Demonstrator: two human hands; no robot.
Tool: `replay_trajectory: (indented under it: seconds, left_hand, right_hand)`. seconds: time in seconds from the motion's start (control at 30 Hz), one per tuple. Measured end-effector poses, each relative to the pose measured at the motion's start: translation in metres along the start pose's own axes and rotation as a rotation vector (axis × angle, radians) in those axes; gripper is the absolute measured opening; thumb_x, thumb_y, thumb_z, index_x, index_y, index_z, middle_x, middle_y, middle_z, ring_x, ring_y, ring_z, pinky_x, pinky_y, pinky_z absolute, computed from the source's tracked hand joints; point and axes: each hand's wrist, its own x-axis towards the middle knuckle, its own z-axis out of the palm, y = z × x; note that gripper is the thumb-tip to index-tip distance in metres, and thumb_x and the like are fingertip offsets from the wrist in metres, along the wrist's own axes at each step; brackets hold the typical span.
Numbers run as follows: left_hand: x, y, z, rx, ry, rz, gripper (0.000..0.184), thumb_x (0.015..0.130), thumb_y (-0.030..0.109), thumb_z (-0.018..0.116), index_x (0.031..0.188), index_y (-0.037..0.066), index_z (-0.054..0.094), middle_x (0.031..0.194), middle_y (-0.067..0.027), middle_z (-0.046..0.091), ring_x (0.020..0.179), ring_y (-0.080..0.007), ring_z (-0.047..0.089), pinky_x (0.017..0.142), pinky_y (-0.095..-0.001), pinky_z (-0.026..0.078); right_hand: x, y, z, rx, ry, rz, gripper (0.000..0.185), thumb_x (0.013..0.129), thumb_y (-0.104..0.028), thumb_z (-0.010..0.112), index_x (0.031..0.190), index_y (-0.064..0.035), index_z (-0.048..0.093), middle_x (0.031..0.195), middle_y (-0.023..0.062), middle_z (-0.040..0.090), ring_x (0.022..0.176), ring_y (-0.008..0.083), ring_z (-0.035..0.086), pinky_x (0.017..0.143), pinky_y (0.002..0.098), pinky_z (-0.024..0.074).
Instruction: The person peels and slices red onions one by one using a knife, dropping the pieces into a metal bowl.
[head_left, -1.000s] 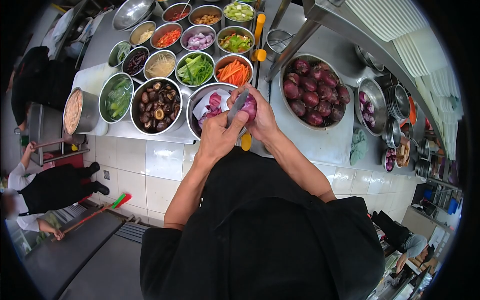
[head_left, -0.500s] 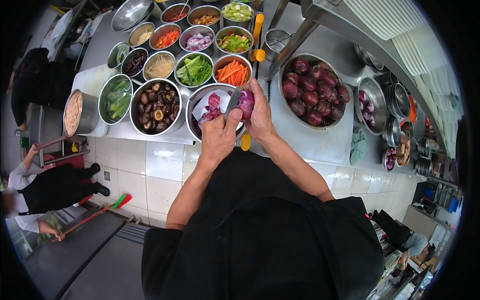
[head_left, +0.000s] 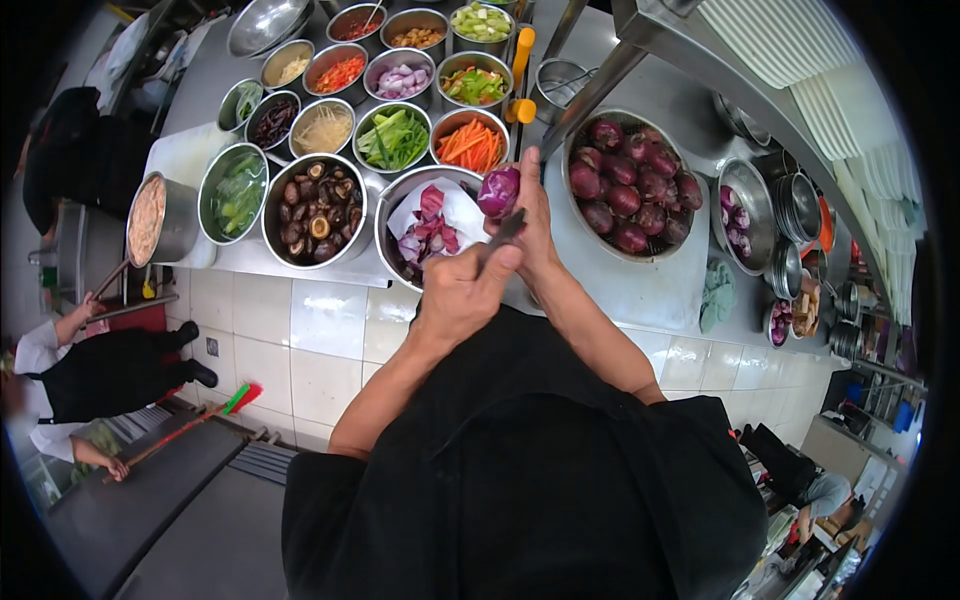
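My left hand (head_left: 462,292) is closed round a small knife (head_left: 506,230), thumb along it and the dark blade angled up to the right. Just above the blade, my right hand (head_left: 537,228) grips a shiny, peeled-looking red onion (head_left: 499,192). The fingers behind the onion are partly hidden. Both hands are over the right side of a steel bowl (head_left: 382,228). Inside that bowl, dark red onion skins (head_left: 432,222) lie on a white liner. A steel colander (head_left: 622,257) heaped with whole red onions (head_left: 622,170) stands to the right.
Steel tubs of cut carrots (head_left: 472,146), green vegetables (head_left: 393,138) and mushrooms (head_left: 318,220) crowd the left. A shelf post (head_left: 595,85) rises between the hands and colander. A bowl of peeled onions (head_left: 735,215) and green cloth (head_left: 717,295) lie right. Another person (head_left: 110,375) holds a broom (head_left: 190,430).
The knife has come away from the onion's left side and swung lower right with my left hand. My right hand has shifted slightly, and more of the skins in the bowl shows.
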Motion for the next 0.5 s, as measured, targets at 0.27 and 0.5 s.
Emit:
replay_trajectory:
  seconds: [0.27,0.5]
  left_hand:
    - [0.016,-0.044,-0.041,0.519,0.004,-0.246,0.042,0.085,0.035,0.071,0.071,-0.003,0.062,0.058,-0.0222,0.058,0.057,-0.0398,0.061,0.054,-0.0423,0.046]
    - [0.020,-0.038,-0.049,0.221,-0.065,-0.288,0.040,0.078,0.034,0.079,0.080,-0.004,0.065,0.062,-0.0144,0.063,0.056,-0.0233,0.061,0.055,-0.0349,0.047]
  right_hand:
    - [0.005,0.005,-0.012,0.236,-0.082,0.187,0.053,0.094,-0.063,0.040,0.092,-0.0114,0.051,0.073,0.0033,0.057,0.051,0.0069,0.048,0.035,0.0181,0.0299]
    - [0.003,0.012,-0.009,0.097,-0.140,0.062,0.055,0.096,-0.062,0.035,0.090,-0.0104,0.051,0.076,0.0053,0.057,0.053,0.0069,0.048,0.038,0.0190,0.0314]
